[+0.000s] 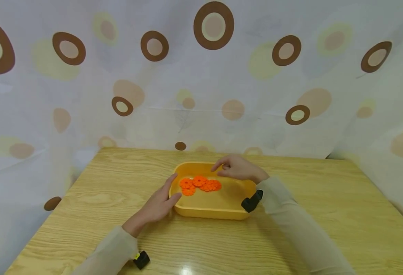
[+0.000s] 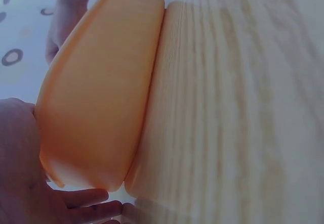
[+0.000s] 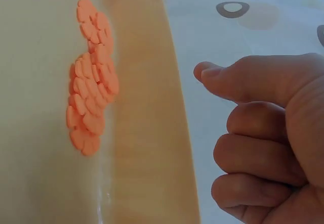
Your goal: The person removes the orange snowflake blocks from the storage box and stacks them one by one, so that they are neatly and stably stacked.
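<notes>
A yellow plastic tray [image 1: 210,214] stands on the wooden table. In its left half lie several orange notched, flower-shaped discs [image 1: 199,181], some overlapping; the right wrist view shows them as a heaped row [image 3: 92,80]. My left hand [image 1: 158,202] holds the tray's left end, thumb over the rim and fingers along the outer wall; the left wrist view shows fingers [image 2: 86,198] against that wall. Over the tray's far side hovers my right hand [image 1: 239,168], apart from the discs. One finger is extended and the others are curled [image 3: 258,155]; nothing shows in its grasp.
The wooden table [image 1: 308,198] extends around the tray on all sides. Behind it hangs a pale cloth [image 1: 201,84] printed with brown rings and spots. Black wrist cameras sit on the left sleeve [image 1: 108,250] and the right sleeve [image 1: 290,214].
</notes>
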Tool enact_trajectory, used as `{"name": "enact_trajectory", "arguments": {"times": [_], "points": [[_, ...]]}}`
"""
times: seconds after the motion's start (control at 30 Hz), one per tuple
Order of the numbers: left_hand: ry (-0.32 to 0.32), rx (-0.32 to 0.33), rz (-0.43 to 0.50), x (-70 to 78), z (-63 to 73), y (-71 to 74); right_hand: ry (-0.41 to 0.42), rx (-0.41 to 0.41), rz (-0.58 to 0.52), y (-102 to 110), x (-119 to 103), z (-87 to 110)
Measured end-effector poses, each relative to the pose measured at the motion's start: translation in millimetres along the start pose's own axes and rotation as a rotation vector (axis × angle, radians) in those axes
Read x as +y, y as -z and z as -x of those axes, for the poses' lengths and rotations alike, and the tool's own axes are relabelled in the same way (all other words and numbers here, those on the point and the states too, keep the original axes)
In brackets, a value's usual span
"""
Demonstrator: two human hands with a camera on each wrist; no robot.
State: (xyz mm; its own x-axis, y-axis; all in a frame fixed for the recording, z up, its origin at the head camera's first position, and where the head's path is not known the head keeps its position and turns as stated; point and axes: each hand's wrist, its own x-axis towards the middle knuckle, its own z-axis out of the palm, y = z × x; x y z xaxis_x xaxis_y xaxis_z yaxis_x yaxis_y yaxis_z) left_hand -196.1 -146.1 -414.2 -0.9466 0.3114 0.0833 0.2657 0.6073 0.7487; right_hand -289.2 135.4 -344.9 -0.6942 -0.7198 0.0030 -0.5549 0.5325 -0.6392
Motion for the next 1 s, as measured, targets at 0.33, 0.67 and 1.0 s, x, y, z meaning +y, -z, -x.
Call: {"name": "enact_trajectory", "arguments": {"times": [0.33, 0.67, 1.0], "points": [[-0.002, 0.015, -0.017, -0.7, -0.9, -0.3, 0.044, -0.039, 0.031, -8.7, -3.9, -20.4], [0.015, 0.017, -0.01, 2.1, 2.4, 0.0, 0.065, -0.058, -0.016, -19.0, 4.7, -32.6], [0.018, 0.023, -0.022, 1.7, 0.8, -0.7, 0.033, -0.079, 0.016, -30.2, 12.4, -45.7]]}}
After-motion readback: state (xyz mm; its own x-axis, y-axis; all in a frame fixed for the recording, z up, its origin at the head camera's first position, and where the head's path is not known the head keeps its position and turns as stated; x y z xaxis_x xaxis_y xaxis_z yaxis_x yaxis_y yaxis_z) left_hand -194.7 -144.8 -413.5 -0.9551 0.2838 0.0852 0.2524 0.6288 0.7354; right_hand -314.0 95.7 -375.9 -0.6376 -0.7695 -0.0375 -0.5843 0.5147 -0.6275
